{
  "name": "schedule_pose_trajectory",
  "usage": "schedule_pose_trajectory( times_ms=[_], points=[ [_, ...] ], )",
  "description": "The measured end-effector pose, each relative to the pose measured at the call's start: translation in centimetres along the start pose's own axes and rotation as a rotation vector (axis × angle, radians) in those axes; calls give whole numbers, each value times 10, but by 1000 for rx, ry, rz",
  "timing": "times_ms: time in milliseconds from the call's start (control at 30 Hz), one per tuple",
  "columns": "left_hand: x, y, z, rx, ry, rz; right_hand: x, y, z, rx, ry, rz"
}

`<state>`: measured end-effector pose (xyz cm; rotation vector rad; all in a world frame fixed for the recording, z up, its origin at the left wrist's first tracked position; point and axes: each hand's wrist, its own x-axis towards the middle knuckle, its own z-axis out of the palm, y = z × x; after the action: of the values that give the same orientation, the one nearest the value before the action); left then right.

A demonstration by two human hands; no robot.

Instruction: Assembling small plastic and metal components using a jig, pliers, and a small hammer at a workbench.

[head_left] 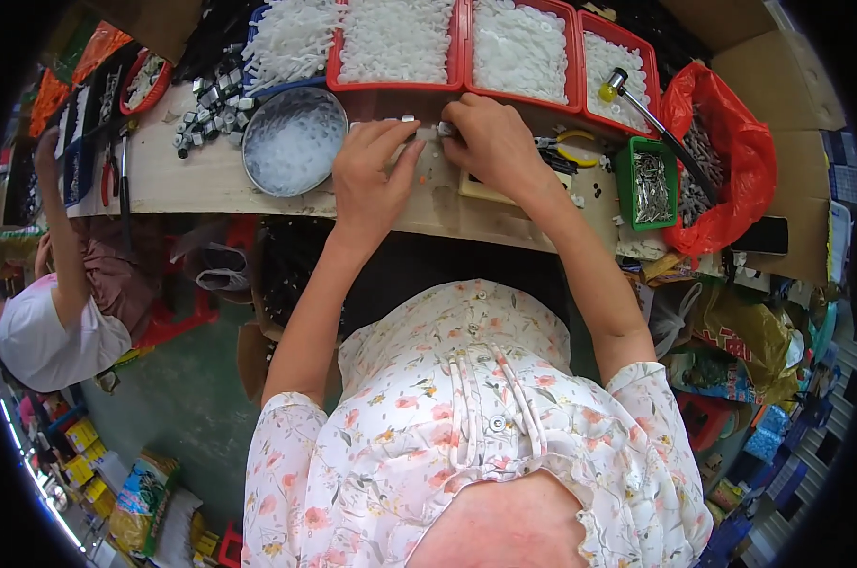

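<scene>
My left hand point(372, 175) is at the bench's front, its fingers curled round a small pale part point(408, 119) whose silvery end shows at the fingertips. The left thumb stands a little apart from the index finger. Just to the right, my right hand point(497, 142) pinches a small silver-grey piece point(445, 130) between thumb and fingers. A short gap separates the two hands' fingertips. Beside my left hand stands a round metal bowl point(249, 156) of small translucent white pieces. What the right palm covers is hidden.
Red trays point(464, 47) and a blue tray point(250, 43) of white plastic parts line the back. Silver fittings point(206, 112) lie left. At right are yellow-handled pliers point(576, 151), a green basket point(622, 175), a hammer point(651, 115) and a red bag point(755, 142). A co-worker point(54, 327) sits left.
</scene>
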<state>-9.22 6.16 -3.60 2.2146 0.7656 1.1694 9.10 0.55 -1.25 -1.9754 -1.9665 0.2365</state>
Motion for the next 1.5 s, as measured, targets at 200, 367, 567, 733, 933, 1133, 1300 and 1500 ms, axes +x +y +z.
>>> schedule_pose_trajectory(
  times_ms=[200,367,567,733,933,1133,1300,1500],
  points=[
    [2,32,-1,-961,-167,-895,-30,-5,-18,796,149,168],
    [3,36,16,-1215,-184,-981,-50,-6,-22,871,279,99],
    [5,43,21,-929,-241,-840,-64,4,-30,359,379,-78],
    [-2,44,19,-413,-261,-563,-74,13,-16,242,353,-58],
    [-14,36,22,-53,-153,-10,-77,14,-13,238,282,-13],
    [-21,29,33,34,-266,308,-77,16,-12,241,254,5],
    [-24,23,37,143,-274,499,-79,13,-11,266,256,13],
    [-24,19,40,123,-294,504,-126,35,-44,340,406,134]
  ],
)
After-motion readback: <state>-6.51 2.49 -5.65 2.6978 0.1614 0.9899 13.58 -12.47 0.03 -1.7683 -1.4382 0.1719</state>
